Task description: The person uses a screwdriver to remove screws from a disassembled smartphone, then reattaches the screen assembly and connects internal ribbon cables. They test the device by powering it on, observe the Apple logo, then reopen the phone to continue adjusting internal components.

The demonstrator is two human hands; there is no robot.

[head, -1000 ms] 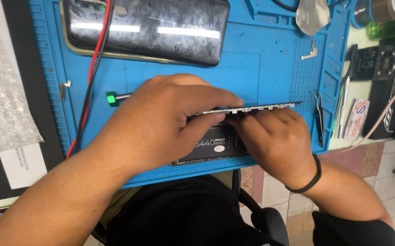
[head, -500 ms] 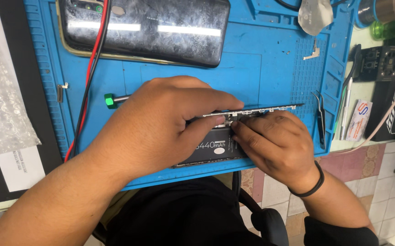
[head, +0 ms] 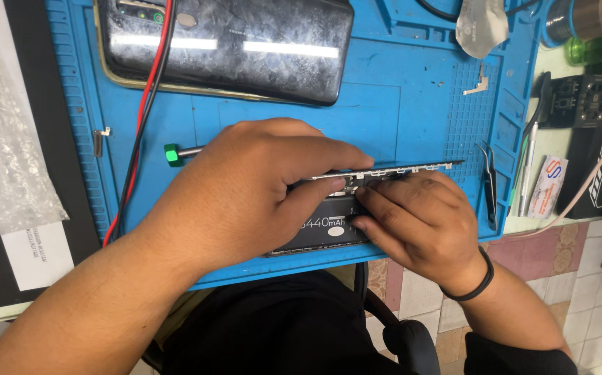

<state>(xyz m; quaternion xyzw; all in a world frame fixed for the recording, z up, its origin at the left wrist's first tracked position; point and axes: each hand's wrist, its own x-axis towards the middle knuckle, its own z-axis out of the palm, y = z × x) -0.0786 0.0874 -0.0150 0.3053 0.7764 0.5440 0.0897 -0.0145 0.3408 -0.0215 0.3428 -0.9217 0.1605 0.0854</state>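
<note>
At far left, bubble wrap (head: pixel 2 139) lies beside a blue mat (head: pixel 412 104), with red and black wires (head: pixel 144 118) trailing down it. The left hand (head: pixel 245 194) curls over an opened phone (head: pixel 328 222) at the mat's near edge – its thumb pressing the frame, a green-capped screwdriver (head: pixel 176 153) poking out behind. The phone shows a black battery and a thin metal rim. The right hand (head: pixel 419 222) pinches at its top edge, fingertips clenched. Tweezers (head: pixel 488 180) rest to the right – a dark back cover (head: pixel 231 48) lies above.

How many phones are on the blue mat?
2: one dark phone lies at the mat's far edge; an opened phone sits under the left hand and right hand. More may be hidden.
</note>
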